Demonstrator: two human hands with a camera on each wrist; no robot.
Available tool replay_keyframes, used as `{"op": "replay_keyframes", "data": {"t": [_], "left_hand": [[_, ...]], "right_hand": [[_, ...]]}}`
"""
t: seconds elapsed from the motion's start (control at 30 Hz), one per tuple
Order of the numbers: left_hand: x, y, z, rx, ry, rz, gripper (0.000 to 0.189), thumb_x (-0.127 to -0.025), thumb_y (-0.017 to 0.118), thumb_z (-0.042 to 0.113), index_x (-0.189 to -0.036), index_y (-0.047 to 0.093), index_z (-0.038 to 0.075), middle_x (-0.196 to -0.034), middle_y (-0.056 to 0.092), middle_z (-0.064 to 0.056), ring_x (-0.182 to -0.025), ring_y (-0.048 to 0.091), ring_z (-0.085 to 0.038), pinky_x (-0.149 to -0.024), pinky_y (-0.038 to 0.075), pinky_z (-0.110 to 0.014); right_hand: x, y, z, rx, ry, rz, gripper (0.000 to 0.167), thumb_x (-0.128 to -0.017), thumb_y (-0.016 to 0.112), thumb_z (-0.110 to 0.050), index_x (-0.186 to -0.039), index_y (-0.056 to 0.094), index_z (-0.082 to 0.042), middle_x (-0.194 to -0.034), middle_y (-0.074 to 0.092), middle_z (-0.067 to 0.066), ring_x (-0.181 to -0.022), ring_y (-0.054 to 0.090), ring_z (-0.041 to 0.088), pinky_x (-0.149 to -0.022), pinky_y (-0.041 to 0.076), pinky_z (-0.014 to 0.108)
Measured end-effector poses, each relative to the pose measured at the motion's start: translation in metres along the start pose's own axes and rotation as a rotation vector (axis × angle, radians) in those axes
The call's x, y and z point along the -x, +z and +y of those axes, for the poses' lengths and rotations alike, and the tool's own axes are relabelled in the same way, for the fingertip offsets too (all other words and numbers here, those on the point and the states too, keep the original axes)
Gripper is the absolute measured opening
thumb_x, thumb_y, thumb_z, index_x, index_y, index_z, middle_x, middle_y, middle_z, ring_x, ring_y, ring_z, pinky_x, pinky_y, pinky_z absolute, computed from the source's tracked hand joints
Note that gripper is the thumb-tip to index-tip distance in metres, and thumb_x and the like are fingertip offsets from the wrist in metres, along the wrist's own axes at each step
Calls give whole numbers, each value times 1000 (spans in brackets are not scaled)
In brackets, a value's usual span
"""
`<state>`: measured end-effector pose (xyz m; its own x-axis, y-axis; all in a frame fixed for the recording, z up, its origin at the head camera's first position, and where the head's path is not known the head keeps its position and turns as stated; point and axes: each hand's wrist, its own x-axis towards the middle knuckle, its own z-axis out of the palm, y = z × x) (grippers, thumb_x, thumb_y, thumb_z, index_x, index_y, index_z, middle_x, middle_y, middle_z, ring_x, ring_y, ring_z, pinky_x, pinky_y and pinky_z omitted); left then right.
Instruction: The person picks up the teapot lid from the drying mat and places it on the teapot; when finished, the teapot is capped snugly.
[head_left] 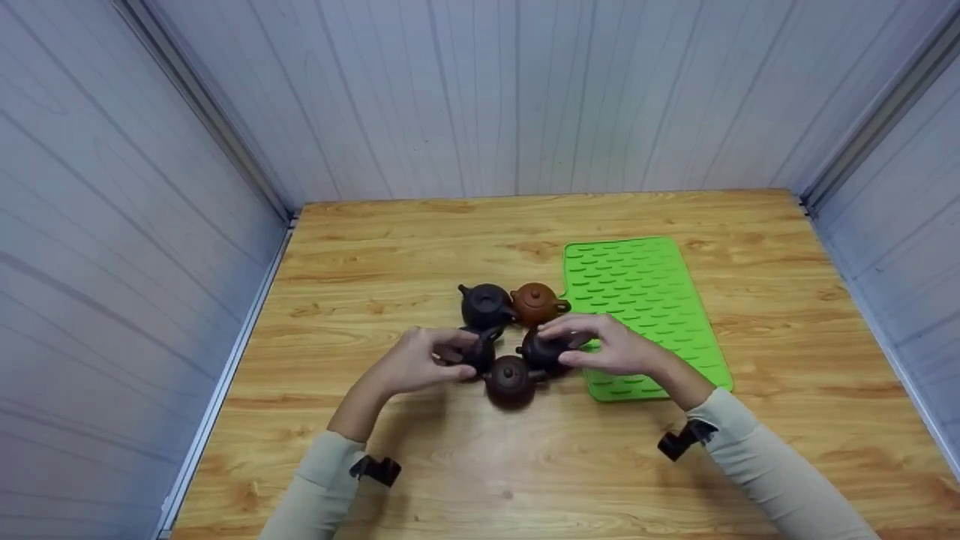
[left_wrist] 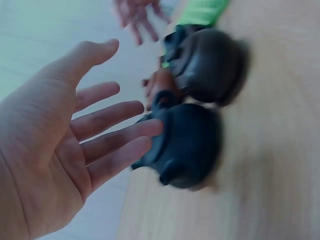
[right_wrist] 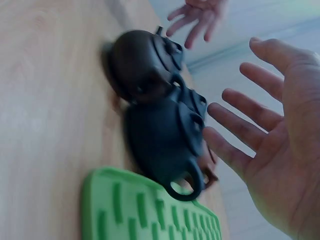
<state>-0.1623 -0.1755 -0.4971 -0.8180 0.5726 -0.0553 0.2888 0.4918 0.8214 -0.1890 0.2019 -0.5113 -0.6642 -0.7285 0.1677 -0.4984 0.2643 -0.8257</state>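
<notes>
Several small teapots stand in a tight ring on the wooden table. My left hand [head_left: 424, 360] hovers at the left dark teapot [head_left: 481, 354], its fingers spread and thumb apart; the left wrist view shows fingertips overlapping that teapot [left_wrist: 190, 145]. Over the right dark teapot [head_left: 541, 352] is my right hand [head_left: 611, 346], fingers loosely extended; the right wrist view shows nothing in its palm, beside the teapot's looped handle [right_wrist: 187, 185]. A brown teapot [head_left: 510, 386] sits in front between the hands. Behind are a black teapot [head_left: 486, 306] and a reddish-brown one [head_left: 535, 302].
A green ridged mat [head_left: 637, 281] lies to the right of the teapots, under my right hand and wrist. Pale panelled walls [head_left: 480, 97] enclose the wooden table [head_left: 360, 255] at the back and both sides.
</notes>
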Motion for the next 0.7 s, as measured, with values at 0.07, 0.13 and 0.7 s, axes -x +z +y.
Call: {"op": "replay_keyframes", "data": {"t": [0.07, 0.13, 0.7], "left_hand": [[1, -8, -3, 53, -6, -2, 55, -102, 84, 26, -148, 70, -2, -146, 75, -26, -124, 79, -45, -104, 66, -54], [3, -13, -7, 83, -14, -6, 60, -103, 84, 27, -152, 67, -2, -152, 71, -25, -134, 74, -47, -112, 62, -59], [34, -42, -47, 147, -36, 78, 63, -108, 75, 23, -164, 56, 3, -176, 49, -23, -167, 40, -50, -133, 33, -75]], "right_hand": [[5, -7, 1, -23, 25, 6, 40, -106, 74, -7, -146, 72, -1, -157, 69, 22, -144, 65, 11, -110, 63, 53], [10, -13, 4, -36, 40, 21, 42, -106, 73, -4, -148, 71, 0, -159, 67, 22, -145, 61, 1, -110, 63, 56], [65, -53, 41, -129, 71, 156, 54, -105, 65, 9, -158, 58, 7, -164, 62, -16, -148, 56, -9, -112, 56, 19]]}}
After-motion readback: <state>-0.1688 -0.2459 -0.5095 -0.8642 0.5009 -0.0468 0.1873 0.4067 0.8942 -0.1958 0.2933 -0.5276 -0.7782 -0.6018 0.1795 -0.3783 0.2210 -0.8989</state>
